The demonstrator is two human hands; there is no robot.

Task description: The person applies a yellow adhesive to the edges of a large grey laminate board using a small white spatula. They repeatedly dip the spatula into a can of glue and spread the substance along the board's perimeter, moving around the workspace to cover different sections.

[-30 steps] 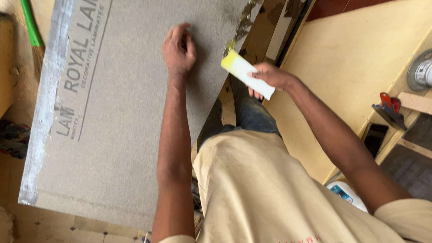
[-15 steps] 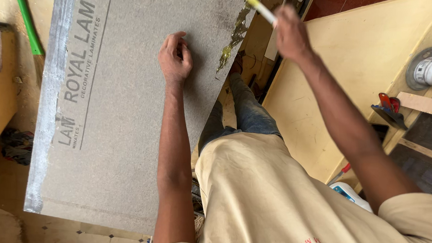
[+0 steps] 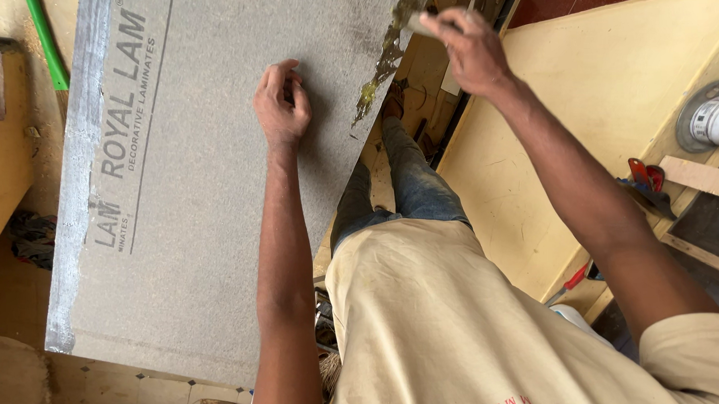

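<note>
A large grey laminate sheet (image 3: 191, 176) with dark printed lettering fills the left and middle of the view. My left hand (image 3: 281, 103) presses flat on it near its right edge, fingers slightly curled. My right hand (image 3: 470, 48) is up at the sheet's top right corner, closed around a small pale yellow spreader (image 3: 419, 25) whose tip meets the edge. A streak of yellowish glue (image 3: 379, 70) runs down that edge.
A pale yellow plywood board (image 3: 611, 98) lies to the right. A round white tin (image 3: 711, 122), a red-handled tool (image 3: 644, 180) and a wooden strip (image 3: 701, 178) sit at the far right. A green hose (image 3: 47, 46) is at the top left.
My right hand has carried the yellow spreader from beside the sheet's right edge up to its top right corner. My left hand stays pressed on the sheet.
</note>
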